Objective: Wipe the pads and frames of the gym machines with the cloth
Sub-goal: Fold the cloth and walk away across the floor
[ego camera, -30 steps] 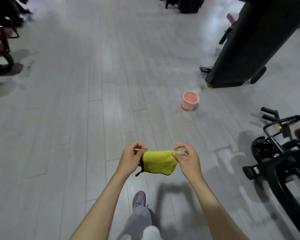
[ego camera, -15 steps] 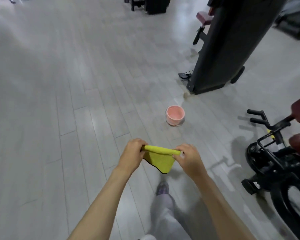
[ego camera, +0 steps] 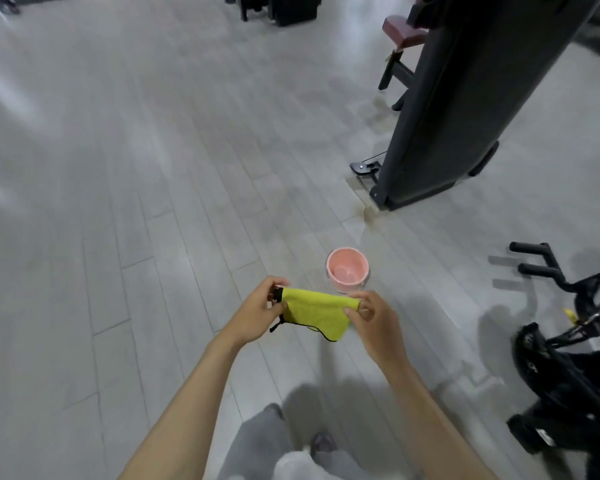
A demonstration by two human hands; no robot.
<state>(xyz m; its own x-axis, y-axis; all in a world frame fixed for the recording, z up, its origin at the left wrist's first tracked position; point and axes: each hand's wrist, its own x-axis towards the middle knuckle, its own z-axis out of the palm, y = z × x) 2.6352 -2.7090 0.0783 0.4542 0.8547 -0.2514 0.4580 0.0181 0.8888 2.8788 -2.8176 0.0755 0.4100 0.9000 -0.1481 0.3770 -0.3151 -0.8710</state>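
Yellow cloth [ego camera: 317, 315], black-edged, is stretched between both hands above the grey plank floor [ego camera: 153, 202]. Left hand [ego camera: 257, 315] pinches its left end, right hand [ego camera: 373, 322] pinches the right corner. Pink bucket [ego camera: 347, 270] sits on the floor just beyond the hands. Black machine frame [ego camera: 465, 98] stands further ahead to the right; a maroon pad [ego camera: 402, 31] is beside it.

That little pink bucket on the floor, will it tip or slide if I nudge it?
Probably slides: the pink bucket looks like light plastic, and the plank floor looks smooth. It narrows toward its base, so a nudge near the rim might tip it.
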